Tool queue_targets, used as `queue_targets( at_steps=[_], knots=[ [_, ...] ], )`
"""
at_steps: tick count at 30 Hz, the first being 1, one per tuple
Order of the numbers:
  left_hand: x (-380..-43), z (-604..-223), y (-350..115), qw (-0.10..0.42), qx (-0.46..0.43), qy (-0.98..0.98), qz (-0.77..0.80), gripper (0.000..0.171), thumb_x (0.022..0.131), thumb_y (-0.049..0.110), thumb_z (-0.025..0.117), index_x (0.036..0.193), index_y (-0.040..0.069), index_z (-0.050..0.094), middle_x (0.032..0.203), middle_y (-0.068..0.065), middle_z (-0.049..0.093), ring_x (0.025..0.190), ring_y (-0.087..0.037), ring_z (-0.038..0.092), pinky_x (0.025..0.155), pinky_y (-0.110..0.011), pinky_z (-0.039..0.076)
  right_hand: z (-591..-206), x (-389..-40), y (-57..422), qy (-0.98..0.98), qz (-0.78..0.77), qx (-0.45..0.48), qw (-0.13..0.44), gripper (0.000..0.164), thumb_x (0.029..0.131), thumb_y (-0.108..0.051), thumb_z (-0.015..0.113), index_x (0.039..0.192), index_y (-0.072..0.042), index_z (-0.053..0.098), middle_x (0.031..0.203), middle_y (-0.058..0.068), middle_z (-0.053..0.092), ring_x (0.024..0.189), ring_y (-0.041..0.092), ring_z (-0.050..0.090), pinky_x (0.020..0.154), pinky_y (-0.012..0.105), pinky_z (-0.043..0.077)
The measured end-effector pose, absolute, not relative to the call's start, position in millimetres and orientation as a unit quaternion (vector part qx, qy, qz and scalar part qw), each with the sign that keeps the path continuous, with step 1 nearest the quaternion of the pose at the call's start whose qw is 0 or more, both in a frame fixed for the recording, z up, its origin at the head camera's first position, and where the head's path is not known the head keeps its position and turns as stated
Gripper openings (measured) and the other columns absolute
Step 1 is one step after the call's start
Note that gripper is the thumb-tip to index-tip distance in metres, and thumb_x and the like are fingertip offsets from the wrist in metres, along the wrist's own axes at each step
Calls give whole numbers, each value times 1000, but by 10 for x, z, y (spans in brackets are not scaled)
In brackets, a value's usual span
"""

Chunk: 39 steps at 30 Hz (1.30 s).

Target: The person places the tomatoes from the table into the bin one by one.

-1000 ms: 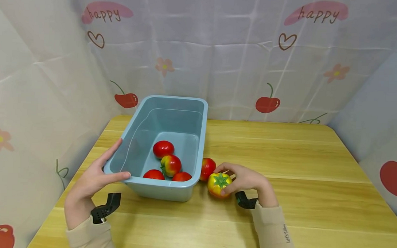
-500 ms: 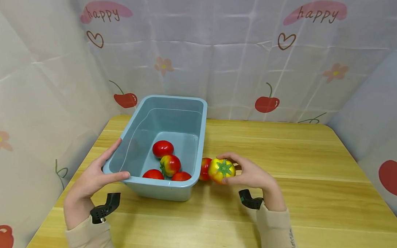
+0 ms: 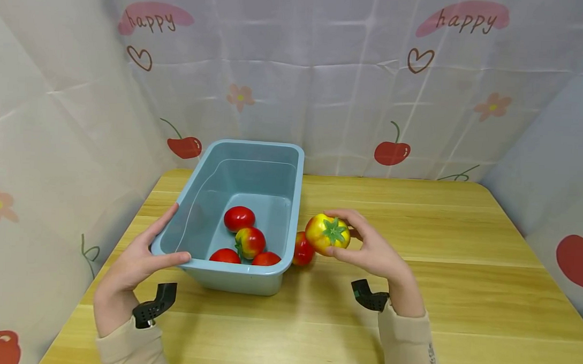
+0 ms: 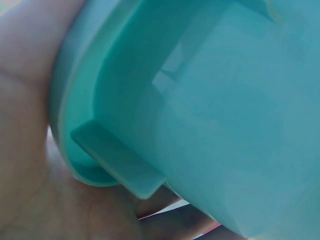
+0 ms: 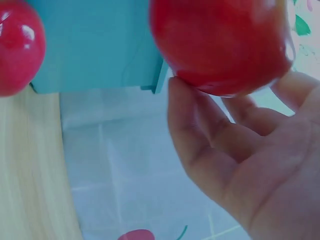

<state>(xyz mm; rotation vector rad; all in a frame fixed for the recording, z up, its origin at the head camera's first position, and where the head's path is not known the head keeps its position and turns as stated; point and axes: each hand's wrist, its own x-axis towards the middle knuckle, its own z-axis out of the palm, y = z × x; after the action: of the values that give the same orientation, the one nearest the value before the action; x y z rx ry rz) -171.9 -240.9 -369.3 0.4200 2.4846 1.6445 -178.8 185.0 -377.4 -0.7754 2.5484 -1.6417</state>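
In the head view my right hand (image 3: 373, 249) pinches a yellow-and-red tomato (image 3: 321, 232) with a green star-shaped calyx, held up off the table just right of the bin. Its red underside (image 5: 220, 45) shows in the right wrist view. A red tomato (image 3: 303, 250) lies on the table against the bin's right wall, partly hidden behind the held one. With thumb and fingers, my left hand (image 3: 136, 267) grips the near left corner of the light blue plastic bin (image 3: 235, 276). Inside are several tomatoes, among them a red one (image 3: 239, 219) and a red-and-yellow one (image 3: 250, 242).
The bin stands on the left half of a wooden table (image 3: 415, 224). A white curtain (image 3: 314, 86) printed with cherries, hearts and flowers hangs behind the table's back edge, with similar sheets on both sides.
My right hand has lifted the yellow-and-red tomato from the table, up and slightly away from me, tilting it a little. My left hand and the bin have stayed in place.
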Motion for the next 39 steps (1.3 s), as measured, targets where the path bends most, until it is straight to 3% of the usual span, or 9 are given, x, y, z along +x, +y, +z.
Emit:
queue_targets(
  at_steps=[14,22,39],
  knots=[
    [-1711,-3694,-2411,63,140,823,547,89,84,6,69,151,30,16,154,-15,11,126,-38,27,85,-16,42,-3625,-1680,1717,797,-560,-220,-54,59,81,-10,73,134,-18,48,129,-2,51,111,16,49,95,27,40],
    [-1712,-3698,-2412,64,142,823,547,89,84,7,69,151,30,16,154,-14,11,127,-39,26,85,-17,42,-3605,-1656,1585,762,-603,-221,-84,60,79,-1,72,133,-12,48,129,2,53,112,20,51,92,27,42],
    [-1717,-3713,-2417,61,142,826,542,89,84,8,69,151,31,17,153,-14,13,127,-39,27,85,-17,42,-3647,-1617,1259,737,-630,-224,-95,62,78,-4,75,134,-13,47,130,0,52,116,17,49,93,29,43]
  ],
)
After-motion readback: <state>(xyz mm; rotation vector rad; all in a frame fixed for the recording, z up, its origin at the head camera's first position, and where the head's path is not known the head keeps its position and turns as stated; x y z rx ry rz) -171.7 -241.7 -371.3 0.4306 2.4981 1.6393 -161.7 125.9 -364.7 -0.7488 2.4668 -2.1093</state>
